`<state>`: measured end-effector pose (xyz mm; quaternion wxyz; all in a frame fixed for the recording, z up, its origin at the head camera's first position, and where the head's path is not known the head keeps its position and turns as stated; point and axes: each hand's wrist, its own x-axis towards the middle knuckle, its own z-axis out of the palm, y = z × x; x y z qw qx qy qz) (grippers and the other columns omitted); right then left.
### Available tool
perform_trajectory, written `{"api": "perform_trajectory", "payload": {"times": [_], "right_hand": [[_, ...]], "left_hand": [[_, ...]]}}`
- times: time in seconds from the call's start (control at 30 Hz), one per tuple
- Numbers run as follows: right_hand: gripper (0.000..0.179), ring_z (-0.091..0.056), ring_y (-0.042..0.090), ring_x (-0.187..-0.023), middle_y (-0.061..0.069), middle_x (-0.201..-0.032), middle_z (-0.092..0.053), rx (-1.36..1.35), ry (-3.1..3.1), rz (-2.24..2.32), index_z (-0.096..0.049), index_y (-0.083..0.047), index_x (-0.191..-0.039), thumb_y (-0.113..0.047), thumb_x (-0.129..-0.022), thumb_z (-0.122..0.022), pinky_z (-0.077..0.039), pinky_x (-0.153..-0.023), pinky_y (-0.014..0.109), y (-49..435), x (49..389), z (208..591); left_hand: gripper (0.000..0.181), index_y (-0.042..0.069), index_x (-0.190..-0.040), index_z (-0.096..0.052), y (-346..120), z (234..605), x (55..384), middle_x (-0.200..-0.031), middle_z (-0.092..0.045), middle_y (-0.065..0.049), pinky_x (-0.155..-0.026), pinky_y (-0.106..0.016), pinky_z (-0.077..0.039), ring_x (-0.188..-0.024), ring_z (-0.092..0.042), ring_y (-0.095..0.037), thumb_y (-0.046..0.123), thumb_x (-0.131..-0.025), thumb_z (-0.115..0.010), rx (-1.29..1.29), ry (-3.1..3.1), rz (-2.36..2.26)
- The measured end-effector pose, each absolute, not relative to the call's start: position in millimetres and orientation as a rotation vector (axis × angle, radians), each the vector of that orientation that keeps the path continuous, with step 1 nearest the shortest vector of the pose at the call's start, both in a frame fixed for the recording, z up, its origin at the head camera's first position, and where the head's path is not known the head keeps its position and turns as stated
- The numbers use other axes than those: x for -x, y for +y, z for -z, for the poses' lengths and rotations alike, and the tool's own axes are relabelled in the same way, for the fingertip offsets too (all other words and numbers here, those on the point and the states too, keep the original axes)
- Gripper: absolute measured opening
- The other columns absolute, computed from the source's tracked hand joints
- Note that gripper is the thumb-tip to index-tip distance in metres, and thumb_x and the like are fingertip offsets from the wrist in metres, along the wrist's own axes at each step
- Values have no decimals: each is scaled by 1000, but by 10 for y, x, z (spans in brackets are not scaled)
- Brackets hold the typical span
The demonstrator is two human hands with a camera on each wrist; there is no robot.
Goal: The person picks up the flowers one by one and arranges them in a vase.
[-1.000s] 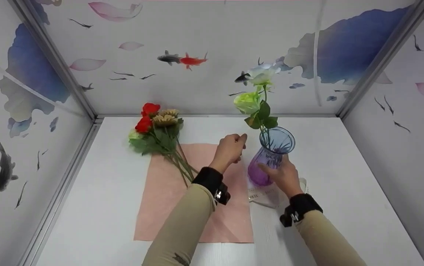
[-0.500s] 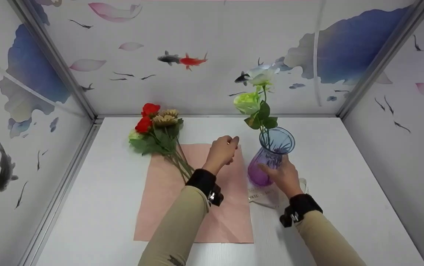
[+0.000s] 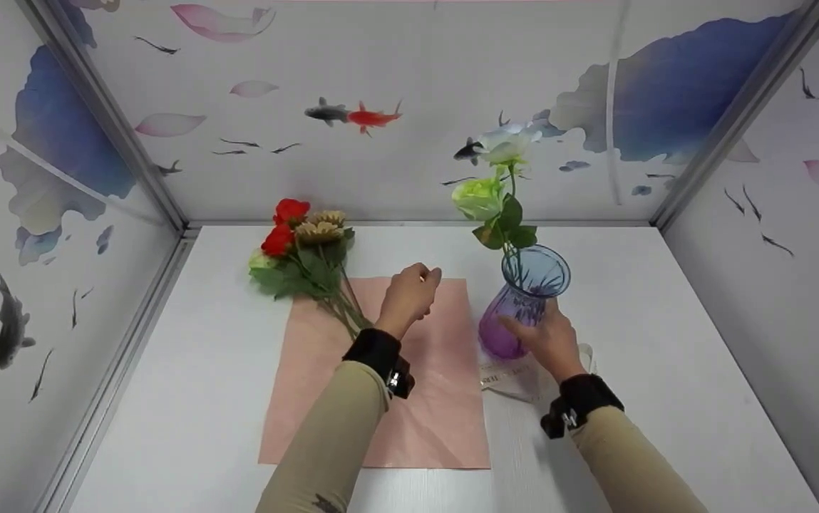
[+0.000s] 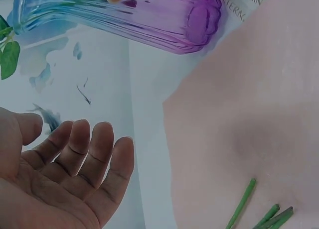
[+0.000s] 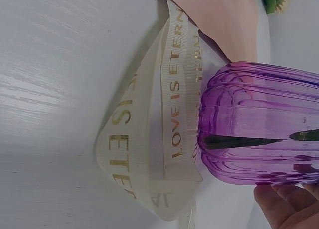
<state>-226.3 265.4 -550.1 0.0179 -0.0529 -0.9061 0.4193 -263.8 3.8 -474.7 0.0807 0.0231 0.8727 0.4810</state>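
Right side, counter | right hand: fingers grasping vase | left hand, above pink sheet: fingers loosely curled, released

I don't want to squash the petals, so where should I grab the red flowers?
Probably by their stems, below the leaves, coming from the right, where the left hand is. The stems look thin and bare over the pink paper, while the red flowers and leaves crowd together at the far end. Which stem is whose is unclear.
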Motion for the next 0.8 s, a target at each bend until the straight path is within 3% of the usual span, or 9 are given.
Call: {"api": "perform_trajectory", "payload": {"times": [0.13,0.33,0.57,0.8], "right_hand": [[110,-54,47,-131,30,-145,-53,182,-2816,-1311,-22,-3,-158,-62,-83,-77,-45,-107,60,2652,2263,5498],[110,-53,47,-132,30,-146,-52,190,-2821,-1323,-21,-2,-158,-61,-84,-77,-44,-107,60,2650,2261,5499],[116,-47,48,-138,28,-152,-46,183,-2826,-1353,-14,-6,-162,-65,-83,-76,-40,-111,61,2649,2251,5491],[116,-50,46,-136,28,-150,-48,190,-2821,-1360,-16,-7,-161,-65,-82,-77,-42,-110,60,2646,2253,5493]], "left_hand": [[39,6,-122,-64,-32,4779,2638,-85,-67,-8,-58,-29,-49,-65,-62,-18,38,-109,-46,-31,2621,-1404],[37,9,-123,-65,-153,4853,2646,-108,-68,-8,-71,-36,-50,-83,-63,-21,38,-108,-47,24,2697,-1338],[34,7,-124,-64,-324,4967,2651,-107,-69,-11,-75,-40,-51,-86,-64,-25,33,-109,-48,61,2752,-1329],[34,3,-123,-63,-433,5048,2669,-110,-68,-14,-79,-41,-53,-91,-64,-26,31,-109,-49,102,2760,-1305]]}}
